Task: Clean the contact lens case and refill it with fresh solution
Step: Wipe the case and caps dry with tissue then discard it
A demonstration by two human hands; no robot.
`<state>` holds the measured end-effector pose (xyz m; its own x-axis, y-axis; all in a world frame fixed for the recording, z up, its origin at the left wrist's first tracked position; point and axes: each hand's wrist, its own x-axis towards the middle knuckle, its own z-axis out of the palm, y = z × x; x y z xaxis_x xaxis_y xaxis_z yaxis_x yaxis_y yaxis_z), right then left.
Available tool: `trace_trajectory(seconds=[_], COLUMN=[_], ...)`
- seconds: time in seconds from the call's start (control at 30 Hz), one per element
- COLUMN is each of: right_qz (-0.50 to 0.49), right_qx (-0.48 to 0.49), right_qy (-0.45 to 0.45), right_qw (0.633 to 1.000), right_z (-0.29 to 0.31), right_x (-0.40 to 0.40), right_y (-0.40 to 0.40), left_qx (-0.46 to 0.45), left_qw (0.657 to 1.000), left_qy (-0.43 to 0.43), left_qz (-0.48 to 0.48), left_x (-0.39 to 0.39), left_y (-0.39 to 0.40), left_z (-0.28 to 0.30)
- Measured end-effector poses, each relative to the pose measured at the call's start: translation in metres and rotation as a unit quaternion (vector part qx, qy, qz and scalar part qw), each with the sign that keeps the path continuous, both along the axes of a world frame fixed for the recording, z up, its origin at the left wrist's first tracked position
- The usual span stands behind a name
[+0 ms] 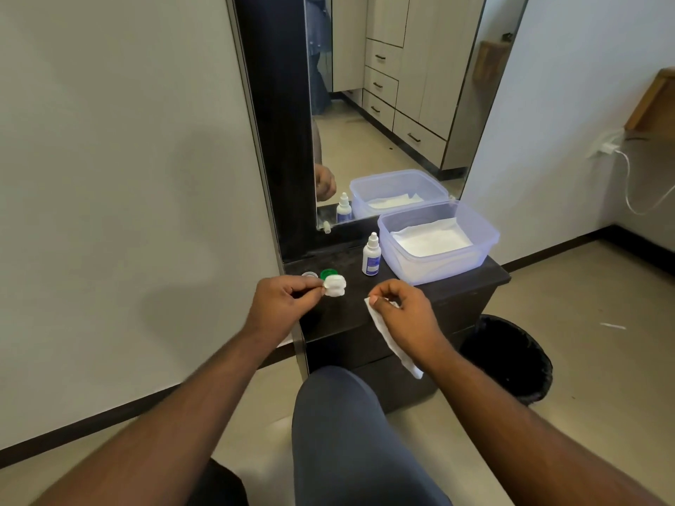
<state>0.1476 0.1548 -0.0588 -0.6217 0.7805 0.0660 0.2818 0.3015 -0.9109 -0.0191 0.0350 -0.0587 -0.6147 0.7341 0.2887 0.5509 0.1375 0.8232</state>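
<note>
Lens case (335, 285) pinched in my left hand (283, 303), caps off at its 10 o'clock; right hand (405, 312) pinches tissue (392, 345). Wiping underway, I judge; refill w/ solution bottle (372, 255) left.

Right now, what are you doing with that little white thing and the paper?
A person sits at a dark dresser top by a mirror. The left hand pinches a white contact lens case. The right hand holds a white tissue, ready for wiping. A green cap and a clear cap lie behind the case. The solution bottle stands capped beside a plastic tub of tissues, so refilling has not started.
</note>
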Motion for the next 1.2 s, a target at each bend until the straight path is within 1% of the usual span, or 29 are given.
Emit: trace_trajectory(seconds=[0.07, 0.1, 0.13, 0.2, 0.27, 0.3, 0.33, 0.37, 0.43, 0.47, 0.5, 0.53, 0.6, 0.67, 0.73, 0.87, 0.97, 1.13, 1.17, 1.2], right_qz=[-0.001, -0.004, -0.007, -0.012, -0.021, -0.025, -0.029, -0.032, -0.032, -0.033, -0.034, -0.036, -0.043, -0.049, -0.052, -0.058, -0.056, -0.036, -0.033, -0.032], right_qx=[0.007, 0.011, 0.014, 0.019, 0.016, 0.015, 0.014, 0.014, 0.015, 0.016, 0.015, 0.014, 0.011, 0.009, 0.008, -0.001, -0.003, 0.007, 0.009, 0.01], right_qy=[0.002, 0.003, 0.004, 0.005, 0.006, 0.008, 0.011, 0.014, 0.021, 0.023, 0.026, 0.029, 0.034, 0.031, 0.025, 0.024, 0.023, 0.038, 0.043, 0.05], right_qw=[1.0, 1.0, 1.0, 1.0, 1.0, 1.0, 0.999, 0.999, 0.999, 0.999, 0.999, 0.999, 0.998, 0.998, 0.998, 0.998, 0.998, 0.999, 0.998, 0.998], right_z=[0.001, 0.001, 0.001, 0.0, -0.002, -0.003, -0.004, -0.005, -0.006, -0.007, -0.007, -0.008, -0.009, -0.01, -0.011, -0.016, -0.022, -0.031, -0.031, -0.031], right_x=[-0.001, -0.002, -0.002, -0.004, -0.006, -0.006, -0.007, -0.008, -0.009, -0.01, -0.01, -0.011, -0.01, -0.009, -0.005, 0.006, 0.015, 0.03, 0.034, 0.039], right_y=[0.003, 0.005, 0.006, 0.008, 0.009, 0.01, 0.01, 0.011, 0.011, 0.011, 0.011, 0.011, 0.012, 0.014, 0.014, 0.015, 0.018, 0.027, 0.028, 0.03], left_qx=[-0.027, -0.04, -0.052, -0.088, -0.129, -0.133, -0.127, -0.118, -0.117, -0.134, -0.16, -0.197, -0.273, -0.325, -0.359, -0.367, -0.386, -0.408, -0.417, -0.423], left_qw=[0.994, 0.986, 0.972, 0.932, 0.904, 0.9, 0.905, 0.917, 0.96, 0.975, 0.98, 0.976, 0.954, 0.932, 0.916, 0.91, 0.902, 0.895, 0.889, 0.882], left_qy=[0.079, 0.129, 0.187, 0.289, 0.333, 0.338, 0.329, 0.308, 0.211, 0.152, 0.108, 0.094, 0.123, 0.158, 0.181, 0.185, 0.176, 0.162, 0.171, 0.2], left_qz=[-0.067, -0.102, -0.136, -0.199, -0.234, -0.24, -0.239, -0.223, -0.139, -0.087, -0.04, -0.005, 0.021, 0.015, -0.003, -0.06, -0.079, -0.082, -0.075, -0.064], left_x=[-0.013, -0.019, -0.023, -0.031, -0.036, -0.038, -0.039, -0.038, -0.029, -0.022, -0.015, -0.008, 0.006, 0.016, 0.022, 0.026, 0.025, 0.027, 0.029, 0.032], left_y=[0.001, 0.002, 0.003, 0.008, 0.01, 0.011, 0.011, 0.011, 0.013, 0.017, 0.021, 0.027, 0.037, 0.044, 0.048, 0.049, 0.048, 0.048, 0.048, 0.048], left_z=[-0.001, -0.002, -0.001, 0.0, 0.002, 0.003, 0.003, 0.003, 0.007, 0.01, 0.012, 0.015, 0.021, 0.026, 0.029, 0.034, 0.038, 0.044, 0.046, 0.049])
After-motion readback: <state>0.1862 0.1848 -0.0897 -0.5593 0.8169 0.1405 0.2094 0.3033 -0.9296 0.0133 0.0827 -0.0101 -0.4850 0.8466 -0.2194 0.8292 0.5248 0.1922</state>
